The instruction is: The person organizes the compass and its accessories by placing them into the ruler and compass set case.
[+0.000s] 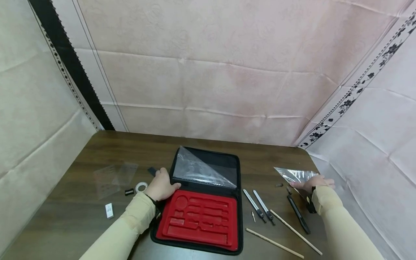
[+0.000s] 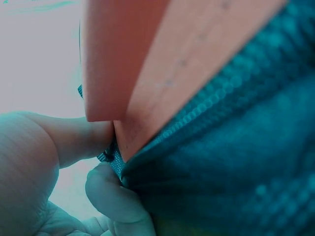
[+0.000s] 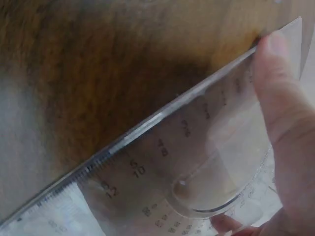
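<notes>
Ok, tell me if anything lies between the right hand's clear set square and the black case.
Yes: two metal compasses lie right of the black case in the head view, and a small dark piece lies nearer the clear set square in the right hand. All look flat, so lifting over them should probably work.

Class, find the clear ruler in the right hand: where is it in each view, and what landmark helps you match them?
Head: clear ruler at the right, below mid-height, in the right hand.
Left wrist: not in it.
Right wrist: clear ruler slants from lower left to upper right.
Landmark: the right hand, in the head and right wrist views only.
</notes>
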`<move>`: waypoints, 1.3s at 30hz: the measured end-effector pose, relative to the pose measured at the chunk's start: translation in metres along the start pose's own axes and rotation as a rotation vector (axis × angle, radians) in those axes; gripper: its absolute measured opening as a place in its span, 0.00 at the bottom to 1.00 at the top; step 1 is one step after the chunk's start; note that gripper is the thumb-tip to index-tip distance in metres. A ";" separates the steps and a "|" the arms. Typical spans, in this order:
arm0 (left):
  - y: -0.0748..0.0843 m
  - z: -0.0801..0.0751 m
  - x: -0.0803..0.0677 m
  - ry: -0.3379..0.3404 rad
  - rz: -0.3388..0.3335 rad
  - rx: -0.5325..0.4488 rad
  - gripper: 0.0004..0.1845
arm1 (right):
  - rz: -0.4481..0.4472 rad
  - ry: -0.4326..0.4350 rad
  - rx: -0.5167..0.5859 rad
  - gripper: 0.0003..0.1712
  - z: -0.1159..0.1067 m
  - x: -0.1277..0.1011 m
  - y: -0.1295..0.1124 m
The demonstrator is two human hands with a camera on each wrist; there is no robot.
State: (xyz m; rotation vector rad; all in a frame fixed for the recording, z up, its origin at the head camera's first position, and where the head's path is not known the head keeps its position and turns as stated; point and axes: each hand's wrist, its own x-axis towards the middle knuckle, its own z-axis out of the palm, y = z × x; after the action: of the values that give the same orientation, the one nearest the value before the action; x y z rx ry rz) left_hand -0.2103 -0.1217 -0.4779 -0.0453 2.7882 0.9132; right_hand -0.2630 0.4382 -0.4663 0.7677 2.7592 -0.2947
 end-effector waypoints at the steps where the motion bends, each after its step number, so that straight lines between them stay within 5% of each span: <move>1: 0.000 0.000 0.000 0.001 -0.001 0.001 0.45 | -0.002 0.000 0.005 0.92 -0.001 0.000 -0.001; 6: -0.002 0.000 -0.001 0.001 -0.006 -0.005 0.45 | -0.062 0.037 0.039 0.80 -0.010 -0.003 -0.002; 11: -0.006 0.000 -0.001 0.005 -0.022 -0.010 0.45 | -0.246 0.085 -0.030 0.43 -0.028 -0.012 -0.005; 16: -0.009 -0.001 0.000 0.009 -0.018 -0.023 0.43 | -0.449 0.071 0.090 0.18 -0.045 -0.015 -0.010; 25: -0.015 -0.012 0.004 0.031 0.043 -0.065 0.29 | -0.592 0.141 0.244 0.22 -0.076 -0.034 -0.054; 31: -0.006 -0.013 0.011 0.091 0.019 -0.113 0.37 | -0.741 0.075 0.552 0.22 -0.075 -0.056 -0.115; 39: -0.003 -0.016 0.020 -0.037 -0.021 -0.155 0.38 | -0.760 -0.066 0.812 0.22 -0.060 -0.076 -0.198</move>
State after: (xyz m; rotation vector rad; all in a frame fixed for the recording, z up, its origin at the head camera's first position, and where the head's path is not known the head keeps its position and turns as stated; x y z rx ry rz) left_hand -0.2325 -0.1328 -0.4707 -0.0807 2.6727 1.1119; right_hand -0.3165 0.2513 -0.3625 -0.2222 2.6931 -1.5922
